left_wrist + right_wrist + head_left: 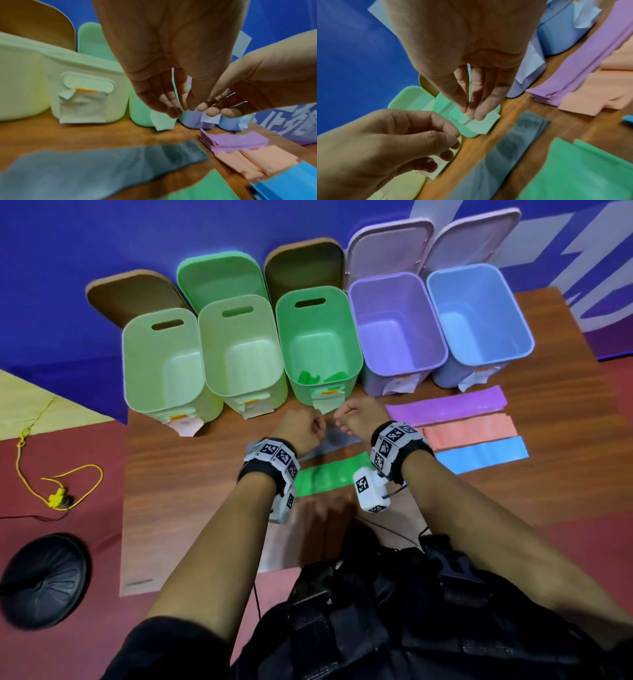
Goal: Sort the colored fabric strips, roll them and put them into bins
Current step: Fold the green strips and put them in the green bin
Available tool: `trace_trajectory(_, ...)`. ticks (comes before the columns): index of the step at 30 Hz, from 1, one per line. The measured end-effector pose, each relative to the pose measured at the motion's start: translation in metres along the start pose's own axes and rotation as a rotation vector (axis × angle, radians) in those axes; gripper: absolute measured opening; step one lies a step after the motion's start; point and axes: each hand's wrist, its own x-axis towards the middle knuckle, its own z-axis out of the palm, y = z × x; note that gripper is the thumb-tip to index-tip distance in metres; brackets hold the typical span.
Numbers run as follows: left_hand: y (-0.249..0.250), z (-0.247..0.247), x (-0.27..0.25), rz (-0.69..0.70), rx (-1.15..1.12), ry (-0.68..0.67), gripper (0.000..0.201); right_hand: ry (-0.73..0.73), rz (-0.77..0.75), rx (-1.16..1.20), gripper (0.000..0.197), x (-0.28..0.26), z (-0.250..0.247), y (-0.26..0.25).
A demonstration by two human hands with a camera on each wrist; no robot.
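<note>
Both hands, left (301,428) and right (356,421), hang empty with fingers loosely curled over a limp grey strip (96,166) lying flat on the woodgrain table (191,474).

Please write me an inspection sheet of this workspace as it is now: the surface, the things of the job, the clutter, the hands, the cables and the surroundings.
Surface: wooden table, strips and bins on it.
Job's things: five open bins in a row; the middle green bin holds green pieces. Purple strips, orange strips, blue strips, green strips and a grey strip lie flat.
Clutter: nothing seen.
Hands: left hand and right hand hover empty above the grey strip, fingers loosely curled.
Cables: yellow cord on the floor.
Surroundings: blue wall, black round base.
</note>
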Motion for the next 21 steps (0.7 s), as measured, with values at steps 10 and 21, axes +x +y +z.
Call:
trace_trajectory(10,0.019,0.093,0.010,-0.057,-0.061,-0.243,0.019,0.030,0.167,-0.128,0.022,-0.015,-0.016,0.079)
trace_trajectory(21,0.017,0.132,0.035,-0.056,0.001,-0.261,0.044,0.038,0.295,-0.157,0.021,-0.003,-0.007,0.122)
